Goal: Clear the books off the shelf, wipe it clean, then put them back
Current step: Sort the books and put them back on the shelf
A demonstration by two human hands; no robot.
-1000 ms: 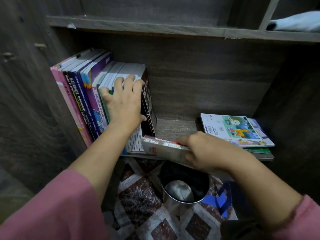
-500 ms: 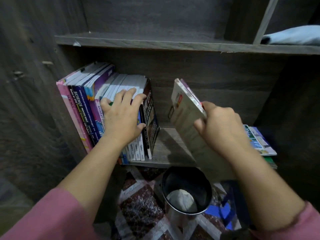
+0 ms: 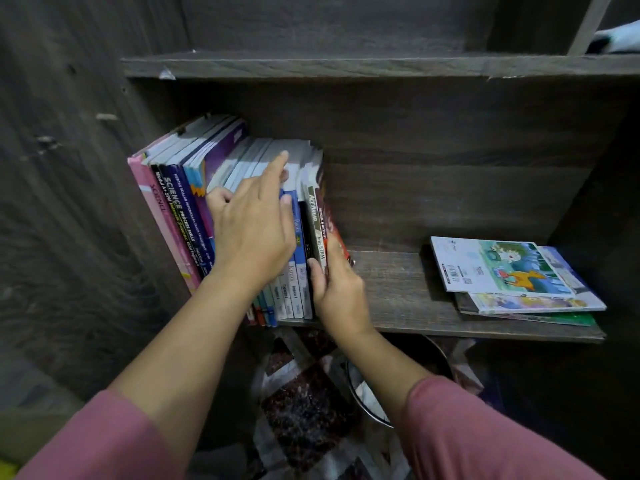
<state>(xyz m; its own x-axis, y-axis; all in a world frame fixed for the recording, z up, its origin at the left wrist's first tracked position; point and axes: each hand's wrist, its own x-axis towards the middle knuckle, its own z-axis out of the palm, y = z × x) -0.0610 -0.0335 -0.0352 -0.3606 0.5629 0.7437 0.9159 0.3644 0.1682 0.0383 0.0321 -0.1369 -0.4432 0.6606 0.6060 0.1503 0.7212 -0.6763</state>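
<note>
Head view: the step in hand, I judge, is seating the book (image 3: 318, 220) upright at the right end of the row (image 3: 180, 209), which stands on the left part of the shelf (image 3: 398, 292). The right hand (image 3: 337, 289) grips that book low down, thumb on its spine and fingers curled round its cover. The left hand (image 3: 254, 230) lies flat against the row, fingers straight, grasping nothing.

To do it well, brace the leaning row with the left hand, push the book's foot back until the spines line up, and let go only once it stands.

The book is thin and soft-covered, with a grey-green spine and a reddish cover, and it leans left with the rest. A pile (image 3: 512, 275) lies flat at the shelf's right end, likely next to be stood up.
</note>
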